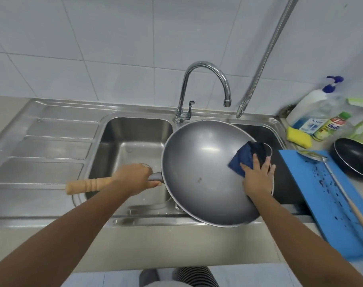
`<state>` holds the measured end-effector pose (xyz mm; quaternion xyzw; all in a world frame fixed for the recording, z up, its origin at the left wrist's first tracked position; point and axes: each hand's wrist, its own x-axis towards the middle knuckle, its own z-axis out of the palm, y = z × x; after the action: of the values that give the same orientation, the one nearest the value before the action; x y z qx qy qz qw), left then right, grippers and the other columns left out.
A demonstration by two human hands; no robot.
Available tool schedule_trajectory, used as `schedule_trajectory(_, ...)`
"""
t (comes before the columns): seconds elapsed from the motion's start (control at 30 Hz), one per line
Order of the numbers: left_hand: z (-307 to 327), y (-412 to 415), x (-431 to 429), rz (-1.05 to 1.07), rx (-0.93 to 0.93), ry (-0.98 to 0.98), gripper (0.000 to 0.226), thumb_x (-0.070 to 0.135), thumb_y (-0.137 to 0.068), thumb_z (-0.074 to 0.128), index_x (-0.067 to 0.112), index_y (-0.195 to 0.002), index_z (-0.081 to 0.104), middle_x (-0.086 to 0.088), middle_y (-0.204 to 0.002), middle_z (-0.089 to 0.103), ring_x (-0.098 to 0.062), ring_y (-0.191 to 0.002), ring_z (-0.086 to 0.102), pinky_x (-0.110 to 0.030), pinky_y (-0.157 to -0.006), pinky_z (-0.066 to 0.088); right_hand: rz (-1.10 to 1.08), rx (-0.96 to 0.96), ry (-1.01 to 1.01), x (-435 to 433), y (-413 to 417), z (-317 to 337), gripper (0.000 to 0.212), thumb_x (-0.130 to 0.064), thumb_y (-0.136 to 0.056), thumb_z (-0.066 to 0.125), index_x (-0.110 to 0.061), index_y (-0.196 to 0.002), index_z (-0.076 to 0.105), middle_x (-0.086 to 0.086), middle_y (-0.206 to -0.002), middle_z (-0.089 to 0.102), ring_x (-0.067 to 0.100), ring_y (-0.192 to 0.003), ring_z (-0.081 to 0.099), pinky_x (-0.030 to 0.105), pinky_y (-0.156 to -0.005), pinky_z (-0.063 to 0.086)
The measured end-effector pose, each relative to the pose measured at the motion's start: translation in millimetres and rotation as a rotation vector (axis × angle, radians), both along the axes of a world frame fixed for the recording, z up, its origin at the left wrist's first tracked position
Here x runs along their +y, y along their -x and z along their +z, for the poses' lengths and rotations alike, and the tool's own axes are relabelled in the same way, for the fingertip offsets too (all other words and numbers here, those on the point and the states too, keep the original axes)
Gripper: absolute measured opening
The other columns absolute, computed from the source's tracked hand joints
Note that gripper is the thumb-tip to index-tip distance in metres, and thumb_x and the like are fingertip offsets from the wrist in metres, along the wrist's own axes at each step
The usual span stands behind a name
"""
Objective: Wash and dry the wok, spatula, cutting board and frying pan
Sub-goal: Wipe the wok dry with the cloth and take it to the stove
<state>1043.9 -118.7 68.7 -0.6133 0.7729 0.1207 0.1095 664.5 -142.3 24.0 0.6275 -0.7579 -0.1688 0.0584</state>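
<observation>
A large grey wok (199,162) is held over the double sink, tilted toward me. My left hand (135,178) grips its handle where the metal meets the wooden grip (87,185). My right hand (257,177) presses a dark blue cloth (245,157) against the wok's inner right wall, fingers spread flat. To the right, a blue cutting board (319,195) lies on the counter, wet with drops. On it rests the spatula (340,189), a long metal utensil with a wooden handle. A black frying pan (354,157) sits at the far right.
A chrome tap (207,85) arches over the sink (133,141), no water running. A drainboard (43,146) lies left. Behind the board stand a yellow sponge (298,136), a pump soap bottle (313,108) and a green-capped bottle (330,126). A metal hose (265,59) hangs from the wall.
</observation>
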Motion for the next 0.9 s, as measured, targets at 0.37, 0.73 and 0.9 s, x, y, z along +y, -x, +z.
schedule_trajectory(0.37, -7, 3, -4, 0.013, -0.004, 0.006, 0.065, 0.076, -0.086, 0.039, 0.021, -0.111, 0.064, 0.001, -0.095, 0.06, -0.021, -0.09, 0.06, -0.031, -0.069, 0.039, -0.179, -1.33, -0.455, 68, -147, 31, 0.052, -0.004, -0.09, 0.058, -0.026, -0.136, 0.054, -0.001, -0.135, 0.047, 0.013, -0.113, 0.05, 0.001, -0.076, 0.039)
schedule_trajectory(0.73, -21, -1, 4, 0.043, 0.025, -0.038, 0.058, 0.078, -0.084, 0.038, 0.022, -0.088, 0.053, 0.007, -0.079, 0.053, -0.016, -0.076, 0.055, -0.032, -0.066, 0.044, -0.145, -0.303, -0.162, 76, -47, 26, 0.045, -0.024, -0.095, 0.042, -0.035, -0.137, 0.05, 0.006, -0.153, 0.032, 0.035, -0.14, 0.024, 0.044, -0.117, 0.016)
schedule_trajectory(0.9, -26, 0, 12, 0.078, 0.06, -0.032, 0.062, 0.078, -0.083, 0.04, 0.024, -0.107, 0.058, 0.004, -0.095, 0.064, -0.019, -0.088, 0.061, -0.035, -0.075, 0.051, -0.023, -0.97, -0.3, 95, -124, 19, 0.044, -0.026, -0.094, 0.05, -0.037, -0.137, 0.051, -0.003, -0.151, 0.036, 0.023, -0.127, 0.046, 0.026, -0.1, 0.036)
